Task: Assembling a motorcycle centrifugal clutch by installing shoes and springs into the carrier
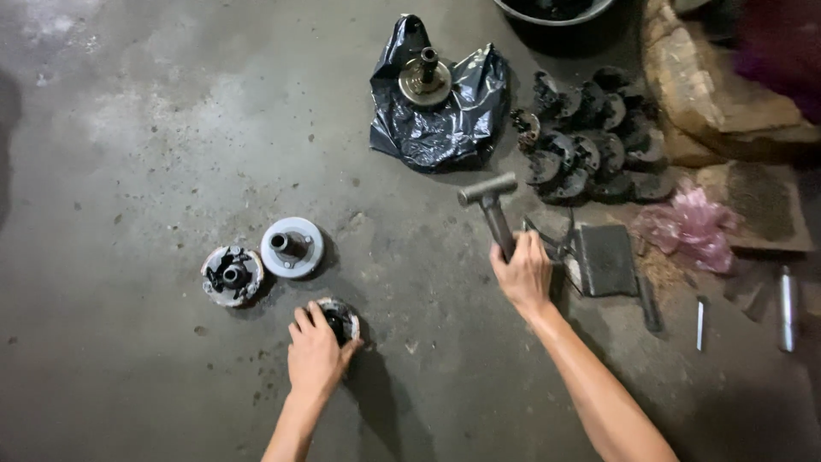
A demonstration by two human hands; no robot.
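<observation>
Low in the middle of the frame, the left hand (315,351) presses down on a small round metal part (342,318) lying on the concrete floor (128,128), fingers curled over its rim and clamped on it. Right of centre, the right hand (523,275) is wrapped tight around the handle of a hammer (489,205), whose head is raised and points toward the upper left. To strike well, I judge, the part should sit flat, with fingertips kept off its top face and the blow coming straight down. Left of the held part lie a pale hub (292,246) and a toothed round assembly (232,275), close beside each other. At the upper middle, a crumpled black plastic bag (436,128) carries a shaft with a disc (425,79). A dark basin (552,12) shows at the top edge; its contents are too dark to tell. A pile of dark curved shoes (594,141) lies at the upper right.
</observation>
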